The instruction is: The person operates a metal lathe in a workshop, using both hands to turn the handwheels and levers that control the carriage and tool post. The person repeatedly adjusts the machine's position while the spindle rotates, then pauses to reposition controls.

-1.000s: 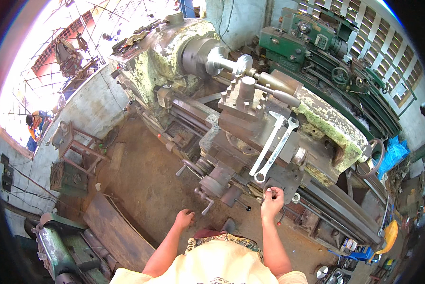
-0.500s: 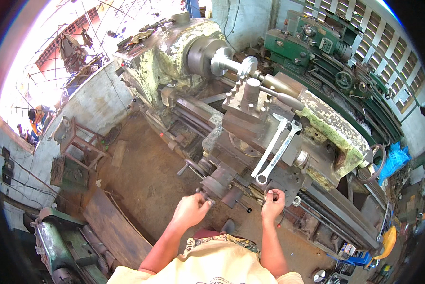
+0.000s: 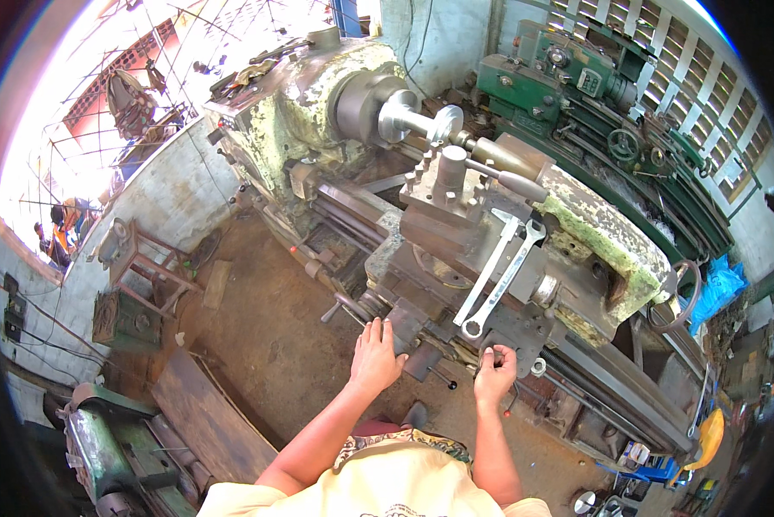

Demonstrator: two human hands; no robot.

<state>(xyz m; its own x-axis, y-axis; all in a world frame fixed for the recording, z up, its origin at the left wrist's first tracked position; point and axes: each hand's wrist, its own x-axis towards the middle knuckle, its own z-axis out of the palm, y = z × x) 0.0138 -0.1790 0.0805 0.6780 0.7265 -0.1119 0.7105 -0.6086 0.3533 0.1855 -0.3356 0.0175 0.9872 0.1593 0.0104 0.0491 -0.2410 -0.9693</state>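
Observation:
A large worn lathe fills the middle, its metal workpiece (image 3: pixel 418 123) with two wide flanges held between the chuck (image 3: pixel 365 105) and the tailstock. My left hand (image 3: pixel 377 358) lies with fingers stretched forward against the apron handwheel (image 3: pixel 397 323), gripping nothing. Closed fingers of my right hand (image 3: pixel 496 376) pinch a small dark crank handle (image 3: pixel 487 354) at the front of the slide; the fingers partly hide it. Just beyond that hand, a combination wrench (image 3: pixel 505 280) and a vernier caliper (image 3: pixel 485 271) lie side by side on the slide. The square tool post (image 3: pixel 446 191) stands behind them.
A green lathe (image 3: pixel 568 103) stands at the back right. Wooden board (image 3: pixel 206 414) and green machine (image 3: pixel 115 448) are at lower left. Beside the left wall is a small stool (image 3: pixel 146 263). A black-knobbed lever (image 3: pixel 443 377) juts out between my hands. People appear beyond the wire grid.
My left hand has gone from curled fingers at the handwheel's handle to fingers stretched out, slightly farther forward and right. My right hand keeps its pinch on the crank handle.

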